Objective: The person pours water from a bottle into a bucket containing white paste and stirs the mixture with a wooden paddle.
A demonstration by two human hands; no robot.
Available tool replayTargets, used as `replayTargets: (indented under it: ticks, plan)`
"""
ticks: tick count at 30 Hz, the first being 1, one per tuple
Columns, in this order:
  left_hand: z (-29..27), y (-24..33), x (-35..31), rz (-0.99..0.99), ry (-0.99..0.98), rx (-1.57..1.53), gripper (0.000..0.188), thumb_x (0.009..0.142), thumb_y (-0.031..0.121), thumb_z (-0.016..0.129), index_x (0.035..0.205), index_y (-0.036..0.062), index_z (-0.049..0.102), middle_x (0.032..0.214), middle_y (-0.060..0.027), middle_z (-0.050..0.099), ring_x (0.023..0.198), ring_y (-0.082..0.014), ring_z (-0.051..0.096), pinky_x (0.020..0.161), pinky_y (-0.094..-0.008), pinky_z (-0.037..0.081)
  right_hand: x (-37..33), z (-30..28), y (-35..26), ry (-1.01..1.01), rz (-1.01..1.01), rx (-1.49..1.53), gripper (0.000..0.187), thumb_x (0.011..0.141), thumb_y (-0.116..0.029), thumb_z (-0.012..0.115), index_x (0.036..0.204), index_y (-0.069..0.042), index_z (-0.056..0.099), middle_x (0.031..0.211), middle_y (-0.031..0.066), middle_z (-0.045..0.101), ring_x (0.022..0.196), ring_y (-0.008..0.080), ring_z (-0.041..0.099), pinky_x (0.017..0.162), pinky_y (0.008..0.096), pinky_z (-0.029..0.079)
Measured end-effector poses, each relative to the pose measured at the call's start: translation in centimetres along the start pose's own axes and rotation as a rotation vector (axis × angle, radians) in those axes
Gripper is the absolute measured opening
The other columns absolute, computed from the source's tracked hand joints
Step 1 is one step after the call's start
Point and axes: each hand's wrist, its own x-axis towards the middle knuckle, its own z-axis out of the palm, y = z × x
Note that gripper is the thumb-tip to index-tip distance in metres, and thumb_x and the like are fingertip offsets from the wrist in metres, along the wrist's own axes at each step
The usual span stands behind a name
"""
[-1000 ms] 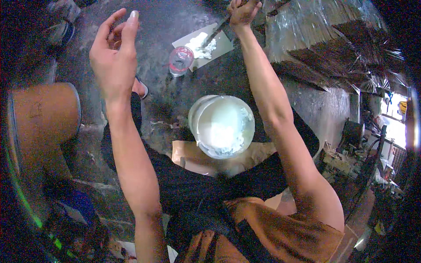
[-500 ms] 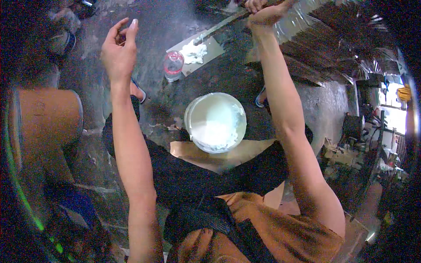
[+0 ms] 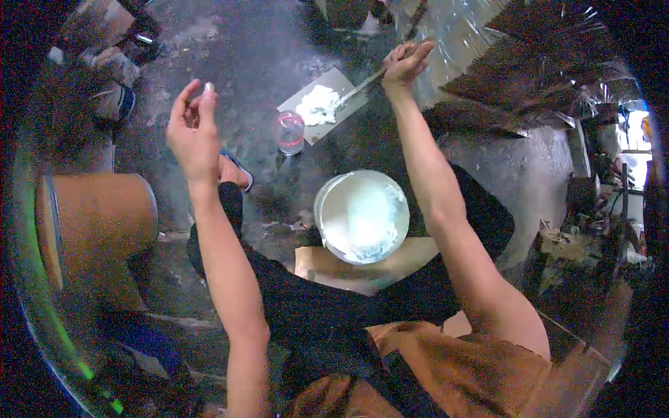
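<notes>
My right hand (image 3: 406, 65) is closed round a long thin stick (image 3: 362, 87). The stick slants down to the left, and its pale lower end meets the right side of a heap of white paste (image 3: 320, 106). That heap sits on a flat grey board (image 3: 348, 103) on the floor. Raised at the left, my left hand (image 3: 193, 132) is empty, with thumb and loosely bent fingers apart. Beside the board stands a clear bottle or jar with red marks (image 3: 290, 132). Between my knees is a white bucket (image 3: 323, 216), its inside coated with white stuff.
A brown drum (image 3: 101, 216) with metal rims stands at the left. Long dark bundles with clear plastic wrap (image 3: 516, 76) fill the far right. A piece of cardboard (image 3: 313, 261) lies under the bucket's near side. Clutter (image 3: 557, 247) lies farther right.
My right hand has come nearer and lower with the stick. The stick's end has shifted from the heap's upper left to its right side. The whole view has moved slightly.
</notes>
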Motion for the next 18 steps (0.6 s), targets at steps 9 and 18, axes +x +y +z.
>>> replayTargets:
  ticks: [9, 18]
  plan:
    - [0.9, -0.8, 0.1, -0.012, -0.056, 0.008, 0.035, 0.086, 0.018, 0.065, 0.115, -0.0005, 0.057, 0.087, -0.0072, 0.067, 0.083, -0.0101, 0.062, 0.078, -0.0226, 0.047, 2.8, -0.5, -14.6, -0.059, -0.011, -0.017, 0.070, 0.072, -0.086, 0.031, 0.060, -0.017, 0.033, 0.044, -0.0016, 0.029, 0.036, 0.0118, 0.025, 0.034, 0.0268, 0.022]
    - [0.7, -2.9, -0.8, 0.075, -0.083, 0.219, 0.039, 0.084, 0.032, 0.067, 0.111, 0.0032, 0.062, 0.092, -0.0064, 0.068, 0.084, -0.0105, 0.062, 0.077, -0.0234, 0.047, -1.2, -3.8, -36.2, -0.388, 0.234, -0.192, 0.068, 0.075, -0.079, 0.023, 0.052, -0.015, 0.026, 0.048, -0.0003, 0.023, 0.045, 0.0157, 0.023, 0.052, 0.0303, 0.024]
